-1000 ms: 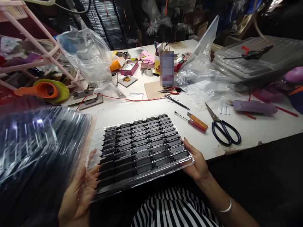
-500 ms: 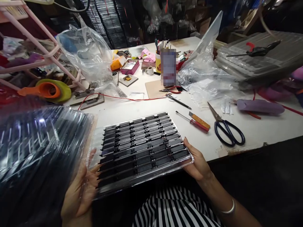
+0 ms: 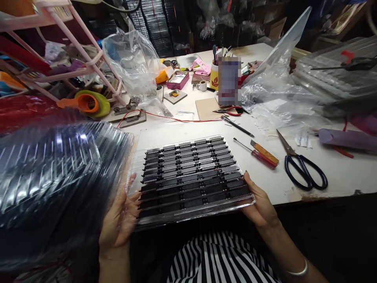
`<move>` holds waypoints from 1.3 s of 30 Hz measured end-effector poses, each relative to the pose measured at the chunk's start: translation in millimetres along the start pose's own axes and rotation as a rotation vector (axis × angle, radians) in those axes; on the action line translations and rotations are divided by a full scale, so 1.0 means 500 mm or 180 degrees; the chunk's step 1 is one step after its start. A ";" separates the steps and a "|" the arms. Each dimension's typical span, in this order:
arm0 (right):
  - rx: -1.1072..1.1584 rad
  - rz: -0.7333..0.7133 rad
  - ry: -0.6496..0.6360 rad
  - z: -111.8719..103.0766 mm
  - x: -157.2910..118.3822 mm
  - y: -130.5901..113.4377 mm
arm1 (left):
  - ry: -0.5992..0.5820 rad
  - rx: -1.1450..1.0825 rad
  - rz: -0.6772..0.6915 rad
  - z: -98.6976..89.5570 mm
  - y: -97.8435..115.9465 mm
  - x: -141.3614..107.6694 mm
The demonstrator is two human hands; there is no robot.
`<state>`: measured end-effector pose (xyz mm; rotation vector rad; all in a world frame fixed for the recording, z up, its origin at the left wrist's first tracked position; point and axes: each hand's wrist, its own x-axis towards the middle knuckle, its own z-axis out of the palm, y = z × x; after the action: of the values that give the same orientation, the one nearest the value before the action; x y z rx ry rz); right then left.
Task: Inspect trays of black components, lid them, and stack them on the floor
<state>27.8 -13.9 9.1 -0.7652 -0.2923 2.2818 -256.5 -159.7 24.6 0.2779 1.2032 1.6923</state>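
Observation:
Between my two hands is a clear plastic tray filled with rows of black slotted connector-like parts. My left hand grips its left end, fingers partly seen through the clear plastic. At the right end, my right hand is closed on the corner, thumb on top. The tray is held over the front edge of the white table, tilted slightly. Just left of my left hand stands a tall stack of similar clear trays, blurred, with dark contents.
Scissors, a red screwdriver, a utility knife and a pen lie on the white table. Pliers lie behind them. Plastic bags sit at right, a pink rack at left, an orange tape dispenser near it.
The whole view has swung left, so the table and tools appear further right. Both hands still hold the tray, with little change in its pose.

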 end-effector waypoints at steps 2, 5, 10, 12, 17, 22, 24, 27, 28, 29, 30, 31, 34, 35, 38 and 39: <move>-0.0046 -0.0034 0.0063 -0.002 -0.001 0.001 | -0.0012 -0.0037 -0.0017 -0.001 -0.001 0.000; -0.0081 -0.0046 0.0163 -0.008 -0.002 0.001 | -0.0045 -0.0084 -0.0013 -0.003 -0.005 0.000; -0.0004 0.0016 0.0247 -0.016 -0.001 0.001 | -0.0030 -0.0254 -0.0027 -0.002 -0.005 0.000; 0.0041 0.0091 0.0228 -0.014 -0.001 0.001 | -0.0034 -0.0356 -0.0086 -0.002 -0.002 0.001; 0.0122 0.0061 0.0230 -0.001 -0.002 0.007 | -0.0106 -0.0696 -0.0159 -0.009 -0.001 0.001; 0.0310 -0.0127 0.0411 0.003 -0.001 0.010 | -0.0241 -0.0815 0.0023 -0.015 -0.008 -0.009; 0.0350 -0.0133 0.0480 0.003 -0.002 0.008 | -0.0233 -0.0693 -0.0106 -0.015 -0.007 -0.013; 0.0313 -0.0038 0.0474 0.000 -0.005 0.004 | -0.0313 -0.0455 -0.0286 -0.016 -0.003 -0.015; 0.0283 -0.0012 0.0451 -0.001 -0.007 0.003 | -0.0346 -0.0393 -0.0298 -0.017 -0.003 -0.015; 0.0249 0.0007 0.0426 -0.001 -0.008 0.003 | -0.0362 -0.0355 -0.0292 -0.018 -0.003 -0.014; 0.0220 0.0016 0.0406 -0.002 -0.010 0.003 | -0.0361 -0.0330 -0.0275 -0.019 -0.003 -0.012; 0.0197 0.0022 0.0389 -0.002 -0.010 0.003 | -0.0347 -0.0307 -0.0249 -0.021 -0.004 -0.011; 0.0163 0.0024 0.0318 -0.002 -0.008 0.007 | -0.0280 -0.0274 -0.0168 -0.025 -0.008 -0.006; 0.0150 0.0020 0.0284 -0.001 -0.007 0.008 | -0.0261 -0.0273 -0.0151 -0.027 -0.009 -0.004; 0.0089 -0.0014 0.0161 -0.001 -0.004 0.011 | -0.0186 -0.0251 -0.0134 -0.027 -0.008 -0.002; 0.0066 -0.0028 0.0117 -0.001 -0.003 0.012 | -0.0146 -0.0237 -0.0123 -0.026 -0.007 -0.002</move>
<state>25.7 -19.3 7.0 -0.7928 -0.2540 2.2566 -262.4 -168.2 15.9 0.2452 1.1029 1.6844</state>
